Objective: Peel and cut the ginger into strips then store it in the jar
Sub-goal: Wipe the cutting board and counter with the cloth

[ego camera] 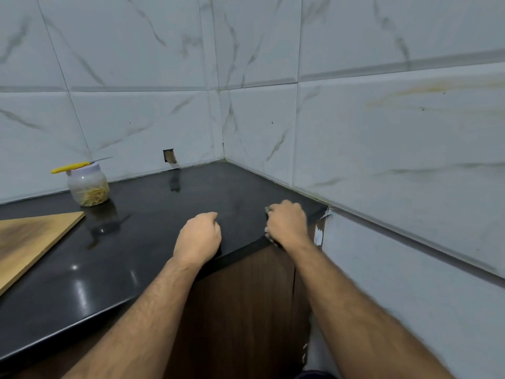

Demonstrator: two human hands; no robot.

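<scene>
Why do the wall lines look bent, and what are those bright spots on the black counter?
Head view: the wide-angle lens bows the tile wall joints; the spots are lamp glare on the glossy countertop, which also mirrors the jar and knife; the lower right forearm is smeared by motion blur.

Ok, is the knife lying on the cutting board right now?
No, the knife rests across the lid of the jar of ginger strips, apart from the cutting board.

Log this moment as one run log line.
jar: lidded, strips inside | knife: across lid | left hand: curled, empty | right hand: gripping scraps
</scene>
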